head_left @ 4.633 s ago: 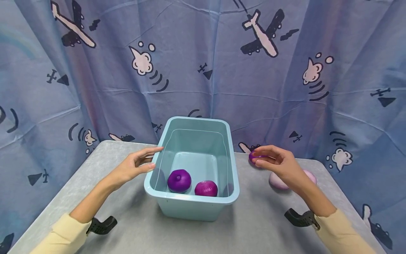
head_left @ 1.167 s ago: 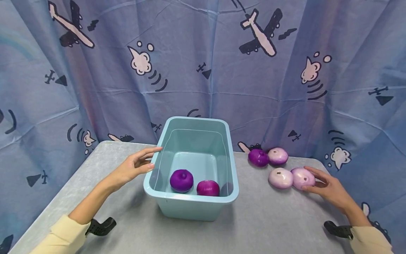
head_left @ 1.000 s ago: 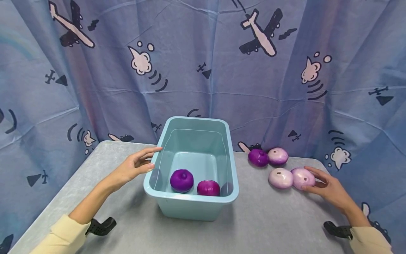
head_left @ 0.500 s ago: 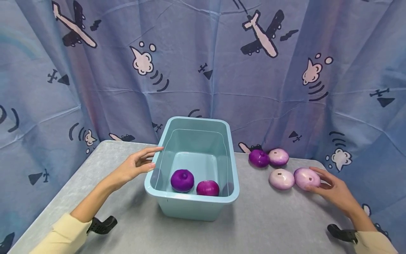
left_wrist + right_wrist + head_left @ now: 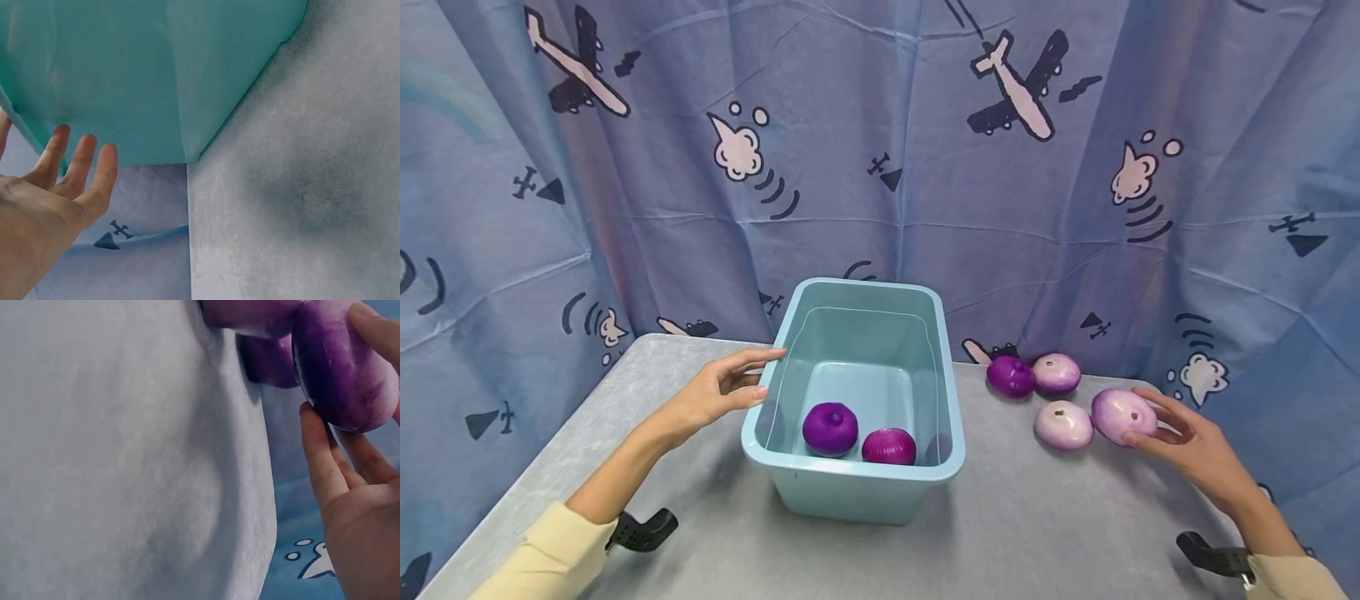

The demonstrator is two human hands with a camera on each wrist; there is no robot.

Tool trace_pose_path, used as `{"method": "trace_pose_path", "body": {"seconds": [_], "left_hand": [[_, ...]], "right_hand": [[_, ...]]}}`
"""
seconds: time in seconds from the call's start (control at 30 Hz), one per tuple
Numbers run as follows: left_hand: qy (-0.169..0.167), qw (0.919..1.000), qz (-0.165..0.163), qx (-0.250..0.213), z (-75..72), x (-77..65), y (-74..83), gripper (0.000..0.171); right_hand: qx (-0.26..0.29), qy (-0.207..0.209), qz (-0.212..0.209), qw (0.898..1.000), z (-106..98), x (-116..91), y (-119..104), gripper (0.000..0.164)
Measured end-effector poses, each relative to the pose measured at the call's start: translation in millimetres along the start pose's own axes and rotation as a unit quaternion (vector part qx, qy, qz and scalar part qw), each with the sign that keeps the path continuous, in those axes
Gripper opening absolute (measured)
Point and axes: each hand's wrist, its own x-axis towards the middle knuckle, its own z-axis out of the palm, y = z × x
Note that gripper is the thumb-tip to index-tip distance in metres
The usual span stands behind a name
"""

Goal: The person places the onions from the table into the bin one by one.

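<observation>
At the table's right side, my right hand (image 5: 1195, 450) holds a pale purple onion (image 5: 1122, 414) between thumb and fingers. In the right wrist view this onion (image 5: 340, 369) shows its darker purple side, with fingertips underneath. My left hand (image 5: 718, 392) rests its fingertips at the left rim of a light blue plastic bin (image 5: 958, 408), its fingers loosely extended. The left wrist view shows several fingers (image 5: 81, 162) against the bin's outer wall (image 5: 112, 75). Inside the bin lie a dark purple onion (image 5: 830, 429) and a magenta onion (image 5: 889, 447).
Left of the held onion lies another pale onion (image 5: 1063, 425) on the grey table (image 5: 1037, 533). Behind it sit a dark purple onion (image 5: 1010, 377) and a pale purple onion (image 5: 1057, 373), side by side. A blue curtain (image 5: 850, 167) with printed planes hangs behind the table.
My right hand has moved from the back onions to the front right one, now gripped and slightly raised, apart from its neighbour. The left hand stays at the bin's rim.
</observation>
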Motion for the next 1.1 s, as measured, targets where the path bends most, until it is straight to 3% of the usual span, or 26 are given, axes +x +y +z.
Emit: {"method": "trace_pose_path", "body": {"seconds": [0.33, 0.57, 0.83, 1.1], "left_hand": [[0.002, 1.0000, -0.002, -0.002, 1.1, -0.2, -0.9, 0.054], [0.006, 1.0000, -0.004, 0.002, 1.6, -0.8, -0.3, 0.054], [0.009, 0.9999, -0.008, 0.006, 2.4, -1.3, 0.8, 0.054], [0.008, 1.0000, -0.006, 0.001, 2.2, -0.8, 0.5, 0.054]], "right_hand": [[0.025, 0.004, 0.006, 1.000, 6, 3, -19, 0.070], [0.044, -0.013, -0.037, 0.998, 13, 7, -35, 0.067], [0.064, -0.028, -0.030, 0.997, 28, 11, -62, 0.065], [0.078, -0.049, -0.069, 0.993, 40, 18, -79, 0.062]]}}
